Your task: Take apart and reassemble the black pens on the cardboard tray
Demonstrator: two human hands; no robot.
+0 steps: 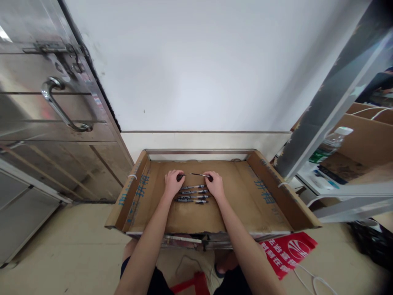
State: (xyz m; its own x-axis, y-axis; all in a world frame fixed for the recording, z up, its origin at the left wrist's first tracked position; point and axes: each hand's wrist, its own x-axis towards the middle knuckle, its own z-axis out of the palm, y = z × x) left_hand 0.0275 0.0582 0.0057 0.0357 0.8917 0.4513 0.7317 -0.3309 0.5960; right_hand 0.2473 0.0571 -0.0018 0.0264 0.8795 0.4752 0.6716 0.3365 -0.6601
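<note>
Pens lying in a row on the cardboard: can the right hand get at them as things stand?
Probably yes: the right hand is beside the pens and nothing seems to block it, though it holds a slim, pen-like piece.

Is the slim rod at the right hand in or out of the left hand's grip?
Out: the slim rod extends from the right hand and stops short of the left hand, with cardboard showing between.

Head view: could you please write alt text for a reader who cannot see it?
A person's right hand holds a slim pen part pointing toward the left hand, which seems to pinch a small dark piece, over a cardboard tray. Several pens lie side by side nearer the wearer. Behind is a white wall, with a metal door at left.
</note>
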